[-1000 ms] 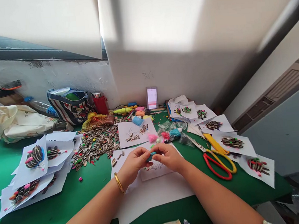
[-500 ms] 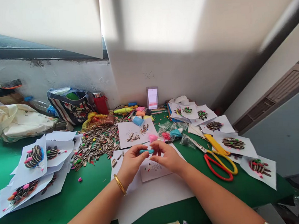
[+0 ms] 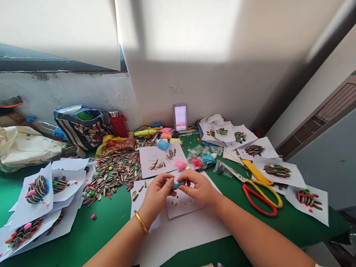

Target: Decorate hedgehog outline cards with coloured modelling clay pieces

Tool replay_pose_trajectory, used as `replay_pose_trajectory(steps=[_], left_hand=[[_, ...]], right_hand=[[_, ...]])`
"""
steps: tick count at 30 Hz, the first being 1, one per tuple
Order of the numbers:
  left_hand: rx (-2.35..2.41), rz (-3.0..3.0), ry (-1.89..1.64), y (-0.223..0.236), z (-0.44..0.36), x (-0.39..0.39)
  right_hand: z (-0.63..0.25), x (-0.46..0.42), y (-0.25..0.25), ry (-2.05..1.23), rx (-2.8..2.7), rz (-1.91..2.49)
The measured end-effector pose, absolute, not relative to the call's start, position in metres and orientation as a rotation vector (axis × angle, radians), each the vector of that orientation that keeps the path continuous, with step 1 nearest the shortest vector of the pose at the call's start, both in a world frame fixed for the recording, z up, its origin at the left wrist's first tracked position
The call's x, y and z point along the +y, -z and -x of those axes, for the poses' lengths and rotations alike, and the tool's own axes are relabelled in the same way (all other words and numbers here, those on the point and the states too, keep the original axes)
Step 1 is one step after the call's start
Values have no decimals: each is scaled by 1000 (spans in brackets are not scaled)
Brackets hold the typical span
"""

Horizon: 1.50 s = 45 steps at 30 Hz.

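Note:
A small piece of blue modelling clay (image 3: 177, 185) is pinched between both hands, above the papers. My left hand (image 3: 159, 191), with a gold bangle at the wrist, has thumb and fingers closed on its left end. The right hand (image 3: 197, 187) grips the other end between thumb and fingers. Below them lies a small white card (image 3: 178, 211) with a printed drawing, partly covered by the hands, on larger white sheets (image 3: 186, 235). A few sunflower seeds (image 3: 135, 195) lie left of my left hand. Pink clay (image 3: 181, 165) sits just beyond the fingers.
A heap of striped sunflower seeds (image 3: 115, 167) spreads at the left. Red-and-yellow scissors (image 3: 259, 193) and a yellow cutter (image 3: 256, 171) lie at the right. Seed-decorated papers are stacked at the left (image 3: 60, 200) and right (image 3: 284, 169). A phone (image 3: 181, 117) stands against the wall.
My fingers have closed further over the blue clay, and the right thumb and fingers have come together on it. The view has shifted slightly; the table items stay put.

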<state>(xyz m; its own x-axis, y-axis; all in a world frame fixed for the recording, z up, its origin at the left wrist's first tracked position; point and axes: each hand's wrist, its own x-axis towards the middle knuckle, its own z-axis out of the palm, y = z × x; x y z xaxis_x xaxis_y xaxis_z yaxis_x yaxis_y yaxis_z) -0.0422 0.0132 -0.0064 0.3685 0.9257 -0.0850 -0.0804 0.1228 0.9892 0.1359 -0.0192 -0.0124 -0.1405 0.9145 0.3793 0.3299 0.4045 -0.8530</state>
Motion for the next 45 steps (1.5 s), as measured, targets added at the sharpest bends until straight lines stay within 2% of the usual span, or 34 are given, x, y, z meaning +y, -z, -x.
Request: replay_pose_trajectory(steps=[13, 16, 21, 25, 35, 38, 45], left_hand=[[906, -1457, -805, 7, 43, 13], [931, -1469, -771, 4, 43, 13], [936, -1379, -837, 4, 45, 13], [920, -1324, -863, 8, 46, 14], [898, -1346, -874, 9, 45, 12], [894, -1334, -896, 10, 45, 12], [902, -1395, -992, 8, 43, 10]], right_hand=[[-142, -19, 12, -592, -1828, 1051], [-158, -14, 8, -456, -1876, 1078], [-209, -2, 12, 56, -1849, 1819], [-230, 4, 22, 65, -1936, 2088], [-229, 12, 25, 185, -1874, 1947], [-222, 9, 19, 194, -1886, 1760], [-174, -7, 11, -14, -2029, 1282]])
